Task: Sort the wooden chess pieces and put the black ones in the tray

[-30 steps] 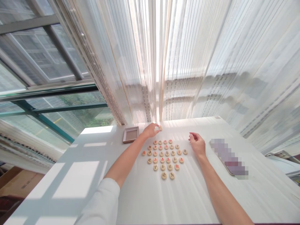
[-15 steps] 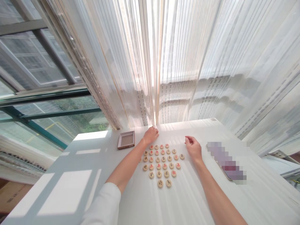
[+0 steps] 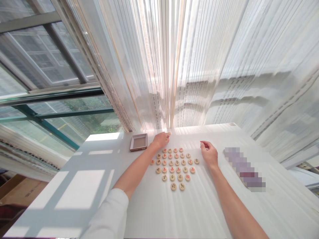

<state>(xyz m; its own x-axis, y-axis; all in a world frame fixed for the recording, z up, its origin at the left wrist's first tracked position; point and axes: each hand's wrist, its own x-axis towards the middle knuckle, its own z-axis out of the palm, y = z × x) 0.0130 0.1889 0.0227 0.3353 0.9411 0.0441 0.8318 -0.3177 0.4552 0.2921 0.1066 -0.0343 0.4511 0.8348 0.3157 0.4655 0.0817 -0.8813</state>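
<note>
The left hand [image 3: 161, 139], over the far part of the white table [image 3: 149, 209], has thumb and fingertips together on a pale round piece [image 3: 169, 133], beyond the far row of laid-out game pieces [image 3: 171, 163] marked in red and black. The right hand [image 3: 209, 153], right of these rows, is curled; whether it grips anything cannot be told. A shallow tray [image 3: 138, 149] lies left of the left hand.
</note>
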